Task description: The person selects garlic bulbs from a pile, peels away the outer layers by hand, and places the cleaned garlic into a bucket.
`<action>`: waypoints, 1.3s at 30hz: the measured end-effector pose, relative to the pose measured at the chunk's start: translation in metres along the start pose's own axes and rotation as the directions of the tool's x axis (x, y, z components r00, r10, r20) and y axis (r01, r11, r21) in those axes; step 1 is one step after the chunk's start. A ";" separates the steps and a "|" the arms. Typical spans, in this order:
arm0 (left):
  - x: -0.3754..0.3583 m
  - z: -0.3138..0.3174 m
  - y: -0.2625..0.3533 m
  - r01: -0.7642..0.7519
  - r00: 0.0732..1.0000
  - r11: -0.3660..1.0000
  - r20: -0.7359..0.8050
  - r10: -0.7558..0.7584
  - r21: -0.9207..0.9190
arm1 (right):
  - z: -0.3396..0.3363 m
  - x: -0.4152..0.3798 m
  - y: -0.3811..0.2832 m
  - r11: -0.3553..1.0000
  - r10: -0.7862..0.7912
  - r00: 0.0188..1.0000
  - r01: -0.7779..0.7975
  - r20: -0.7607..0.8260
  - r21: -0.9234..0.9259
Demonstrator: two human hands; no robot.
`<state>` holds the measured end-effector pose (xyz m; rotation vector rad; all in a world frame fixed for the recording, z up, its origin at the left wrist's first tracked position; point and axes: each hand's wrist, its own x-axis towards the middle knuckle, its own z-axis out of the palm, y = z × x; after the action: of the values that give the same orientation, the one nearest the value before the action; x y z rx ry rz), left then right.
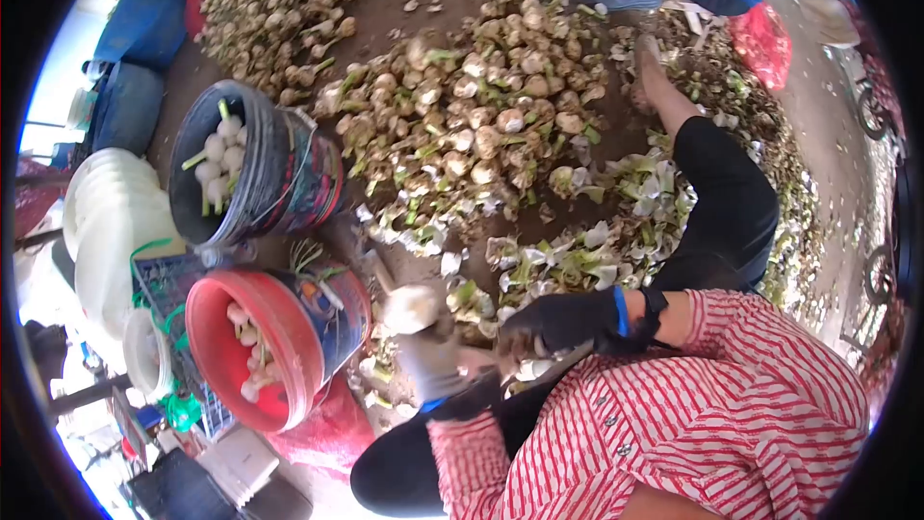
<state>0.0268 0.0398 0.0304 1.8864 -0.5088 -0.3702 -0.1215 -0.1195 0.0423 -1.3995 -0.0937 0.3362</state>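
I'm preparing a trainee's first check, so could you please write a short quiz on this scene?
1. Fill in the colour: the right hand wears a ____ glove.
2. True or false: the red bucket has nothing inside it.
3. Which hand holds up a large pale bulb?
A) The left hand
B) The right hand
C) Neither

Key: 1, black; 2, false, as several bulbs lie in it; 3, A.
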 end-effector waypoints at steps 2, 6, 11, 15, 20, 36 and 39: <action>0.023 -0.042 0.017 -0.045 0.983 0.947 -0.185 -0.016 -0.318 | -0.028 -0.014 0.067 0.739 -0.052 0.945 -0.182 -0.324 -0.648; 0.045 -0.060 0.061 -0.054 0.971 0.065 -0.068 -0.227 -0.996 | -0.111 -0.024 0.104 0.449 -0.040 0.599 -0.704 -0.800 -0.550; 0.030 0.020 0.031 0.390 0.856 0.305 0.220 -0.468 -0.869 | -0.154 -0.030 0.203 0.389 -0.359 0.510 -0.680 -0.782 -0.622; 0.009 0.067 0.016 0.371 0.899 0.893 0.339 -0.277 -0.255 | -0.143 -0.025 0.147 0.922 0.136 0.661 -0.358 -0.738 -0.151; -0.006 0.089 0.007 0.319 0.902 0.815 0.420 -0.104 -0.483 | -0.087 -0.013 0.077 0.947 0.030 0.738 0.195 -0.675 0.255; -0.019 0.071 0.021 -0.072 0.941 0.988 0.318 0.113 -0.137 | -0.055 -0.016 0.022 0.999 -0.020 0.828 0.000 -0.560 -0.036; -0.012 0.067 0.029 -0.089 0.923 0.985 0.359 0.138 -0.150 | -0.059 -0.019 0.044 0.998 0.008 0.818 -0.043 -0.574 -0.047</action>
<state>-0.0208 -0.0166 0.0334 1.6556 -0.8215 -0.6711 -0.1319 -0.1751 -0.0083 -1.5077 0.4203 -0.0830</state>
